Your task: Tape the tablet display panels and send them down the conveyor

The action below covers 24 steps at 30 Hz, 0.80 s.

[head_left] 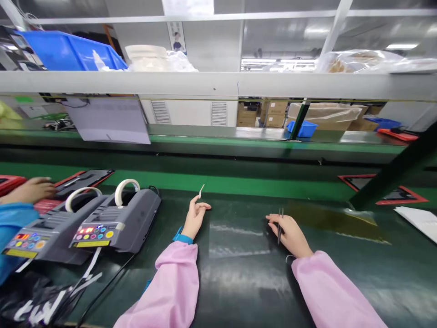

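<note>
My left hand [195,216] is raised just above the dark green bench top [239,255], with a small white strip of tape [201,190] pinched at its fingertips. My right hand [288,233] rests on the bench further right, its fingers closed around a pair of thin dark tweezers [280,225] that point away from me. Both arms wear pink sleeves. The hands are about a forearm's width apart and nothing lies between them.
Two grey tape dispensers [118,221] [51,230] with white rolls stand at the left. Beyond them a co-worker's hand [32,190] in a blue sleeve rests on a red-edged tray [82,178]. A green conveyor [259,184] runs behind; another tray [392,193] sits far right. Shelf overhead holds a blue bin [68,50].
</note>
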Motion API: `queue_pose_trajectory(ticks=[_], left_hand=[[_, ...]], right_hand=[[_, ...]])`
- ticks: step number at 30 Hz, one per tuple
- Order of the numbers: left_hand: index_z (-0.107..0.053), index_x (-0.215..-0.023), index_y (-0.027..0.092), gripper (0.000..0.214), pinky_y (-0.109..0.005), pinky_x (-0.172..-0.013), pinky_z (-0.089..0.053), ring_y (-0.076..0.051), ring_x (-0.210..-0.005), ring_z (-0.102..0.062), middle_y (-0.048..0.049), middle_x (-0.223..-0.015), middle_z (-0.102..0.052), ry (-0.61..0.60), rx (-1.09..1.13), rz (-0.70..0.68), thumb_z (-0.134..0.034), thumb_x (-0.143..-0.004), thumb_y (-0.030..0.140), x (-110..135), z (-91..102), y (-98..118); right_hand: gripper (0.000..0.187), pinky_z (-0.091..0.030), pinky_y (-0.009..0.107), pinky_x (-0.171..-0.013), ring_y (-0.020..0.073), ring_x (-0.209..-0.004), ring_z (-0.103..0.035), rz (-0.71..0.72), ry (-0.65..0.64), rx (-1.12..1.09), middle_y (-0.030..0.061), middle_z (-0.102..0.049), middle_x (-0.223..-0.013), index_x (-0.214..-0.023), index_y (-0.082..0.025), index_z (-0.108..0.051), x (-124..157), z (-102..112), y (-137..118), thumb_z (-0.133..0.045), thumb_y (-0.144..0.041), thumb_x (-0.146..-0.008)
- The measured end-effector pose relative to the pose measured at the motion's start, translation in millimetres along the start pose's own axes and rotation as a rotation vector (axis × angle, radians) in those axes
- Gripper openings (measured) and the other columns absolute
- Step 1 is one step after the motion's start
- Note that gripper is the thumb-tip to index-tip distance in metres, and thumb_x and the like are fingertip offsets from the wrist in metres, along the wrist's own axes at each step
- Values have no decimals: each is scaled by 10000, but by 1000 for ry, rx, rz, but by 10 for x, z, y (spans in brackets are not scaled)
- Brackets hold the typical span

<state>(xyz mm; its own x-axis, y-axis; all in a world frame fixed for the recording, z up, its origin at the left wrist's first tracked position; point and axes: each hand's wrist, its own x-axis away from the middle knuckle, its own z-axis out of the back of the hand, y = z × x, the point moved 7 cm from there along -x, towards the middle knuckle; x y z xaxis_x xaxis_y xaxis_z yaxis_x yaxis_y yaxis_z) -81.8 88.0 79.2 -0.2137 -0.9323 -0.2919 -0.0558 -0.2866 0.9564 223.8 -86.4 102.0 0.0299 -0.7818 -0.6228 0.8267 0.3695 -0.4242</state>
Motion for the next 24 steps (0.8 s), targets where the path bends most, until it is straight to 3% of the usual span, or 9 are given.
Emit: queue_pose_trajectory(ticks=[4,8,11,15,17,20,24], left_hand=[[-414,-1242,229,488,-437,-931,-500,-203,-840,-723,6,-844,-709,-17,96,33,-658,-839,355,-167,-58,-9],[-420,-1272,228,508,-436,-908,-510,-208,-846,-726,3,-851,-715,-76,167,103,-666,-843,345,-167,-179,-64],[-425,-1291,234,537,-418,-919,-496,-200,-880,-718,4,-884,-712,-96,254,173,-680,-827,328,-107,-248,-87],[-433,-1276,233,551,-382,-901,-486,-185,-891,-702,9,-881,-704,-83,364,271,-691,-792,277,-60,-289,-99],[-442,-1260,232,538,-364,-885,-487,-181,-901,-695,7,-875,-701,-68,383,294,-689,-783,259,-56,-290,-107],[-454,-1254,227,524,-356,-881,-490,-182,-910,-690,4,-874,-696,-55,399,306,-680,-782,244,-55,-287,-123],[-463,-1293,211,526,-359,-881,-490,-184,-898,-691,-7,-878,-701,-65,404,325,-666,-809,245,-46,-296,-136]], right_hand=[[147,-549,375,-783,229,-876,-726,73,5,-104,66,-768,-916,-956,-256,-654,-138,-220,-272,-515,-271,-1002],[317,-501,307,-674,181,-677,-694,68,-111,-361,30,-729,-724,-759,-241,-642,-173,-472,-532,-480,-290,-1026],[392,-487,289,-623,163,-587,-655,-168,-168,-696,10,-680,-617,-765,-232,-628,-171,-638,-531,-421,-401,-1052],[402,-435,276,-480,139,-481,-564,-571,-31,-1125,-6,-644,-715,-1105,-250,-602,-123,-761,-332,-458,-606,-986],[429,-385,261,-420,110,-440,-490,-712,76,-1187,-16,-594,-765,-1140,-263,-609,-97,-753,-190,-563,-628,-919],[347,-305,241,-370,91,-400,-385,-844,163,-1218,-43,-515,-696,-1028,-263,-625,-76,-715,-17,-673,-562,-859],[289,-339,235,-413,104,-439,-406,-924,188,-1274,-49,-519,-642,-926,-270,-579,-67,-682,69,-710,-516,-853]])
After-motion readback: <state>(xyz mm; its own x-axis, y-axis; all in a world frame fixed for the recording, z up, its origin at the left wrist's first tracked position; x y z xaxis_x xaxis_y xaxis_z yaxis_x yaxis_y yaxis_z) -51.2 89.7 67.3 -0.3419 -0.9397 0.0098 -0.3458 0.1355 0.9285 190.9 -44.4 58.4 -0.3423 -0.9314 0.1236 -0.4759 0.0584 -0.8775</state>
